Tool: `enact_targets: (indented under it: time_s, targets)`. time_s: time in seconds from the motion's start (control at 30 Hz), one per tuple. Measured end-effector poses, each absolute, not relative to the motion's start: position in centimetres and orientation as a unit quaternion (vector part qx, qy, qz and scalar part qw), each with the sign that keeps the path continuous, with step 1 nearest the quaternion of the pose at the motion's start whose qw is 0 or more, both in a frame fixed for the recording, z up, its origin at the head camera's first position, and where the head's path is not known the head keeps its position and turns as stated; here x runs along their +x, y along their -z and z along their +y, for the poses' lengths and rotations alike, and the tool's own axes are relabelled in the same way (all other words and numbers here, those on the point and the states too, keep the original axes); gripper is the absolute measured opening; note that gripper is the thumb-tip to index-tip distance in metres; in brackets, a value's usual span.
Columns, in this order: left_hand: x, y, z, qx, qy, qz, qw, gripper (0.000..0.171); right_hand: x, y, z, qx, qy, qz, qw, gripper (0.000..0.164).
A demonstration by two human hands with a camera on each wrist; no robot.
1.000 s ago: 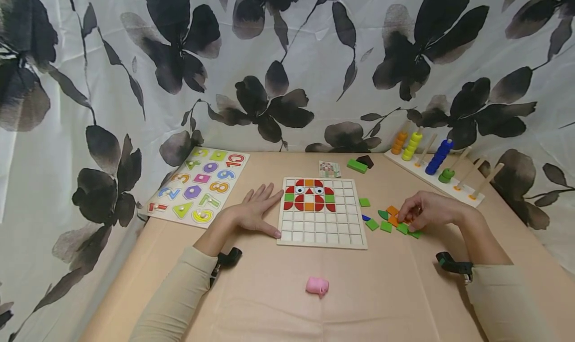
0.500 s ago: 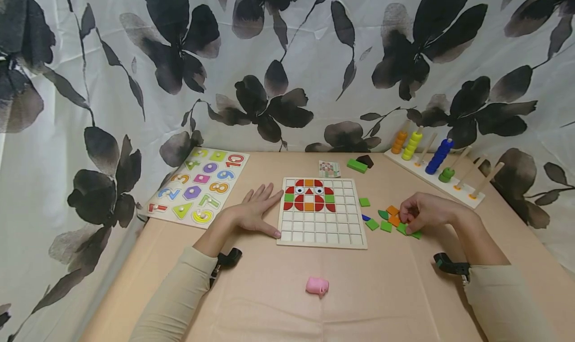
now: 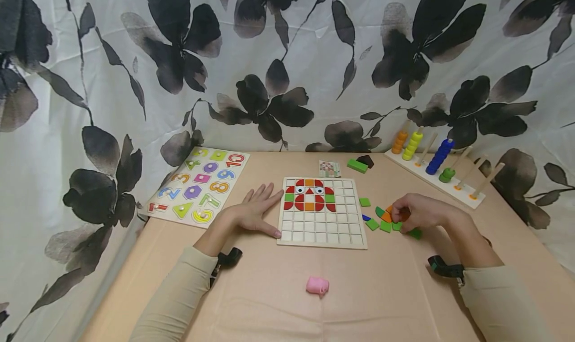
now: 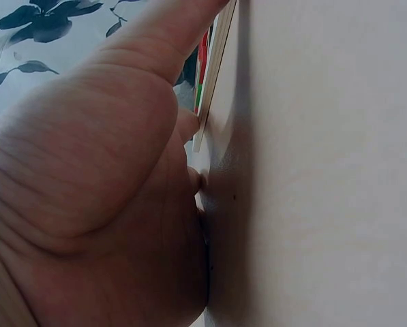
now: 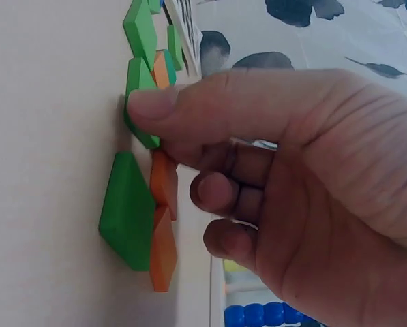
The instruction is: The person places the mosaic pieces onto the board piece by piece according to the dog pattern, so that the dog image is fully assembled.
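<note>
Board (image 3: 321, 227) lies centre, its near left corner at the thumb of the spread, unclenched left hand (image 3: 249, 214); right hand (image 3: 424, 213), fingers bent, touches tiles (image 3: 385, 226) right of it, grip unclear.

The coloured tiles (image 3: 385, 226), bead stacker (image 3: 438, 158) and floral curtain (image 3: 323, 67) suggest an indoor play corner.

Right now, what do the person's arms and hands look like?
The left hand and right hand are bare, without gloves. The left sleeve and right sleeve are long and plain beige. A small black gadget pokes out near each cuff.
</note>
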State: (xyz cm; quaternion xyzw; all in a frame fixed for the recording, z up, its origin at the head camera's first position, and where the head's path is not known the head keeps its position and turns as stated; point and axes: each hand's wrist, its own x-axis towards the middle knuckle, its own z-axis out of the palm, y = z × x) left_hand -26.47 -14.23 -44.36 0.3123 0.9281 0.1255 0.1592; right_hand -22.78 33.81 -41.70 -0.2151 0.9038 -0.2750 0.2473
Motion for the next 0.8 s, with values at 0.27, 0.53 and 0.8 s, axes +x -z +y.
enact_targets:
  time_s: [0.27,0.53,0.8]
  targets:
    - [-26.5,44.5,-14.2,0.314,-0.117,0.929,0.156,0.124,-22.7,41.5,33.3,-0.213,0.266,0.908,0.242,0.025]
    - [-26.5,44.3,-14.1,0.312,-0.120,0.929,0.159,0.123,-22.7,41.2,32.6,-0.250,0.306,0.883,0.251,0.016]
    - [-26.3,44.3,-14.2,0.310,-0.117,0.931,0.157,0.122,-24.4,39.7,28.3,-0.282,0.398,0.852,0.191,0.008]
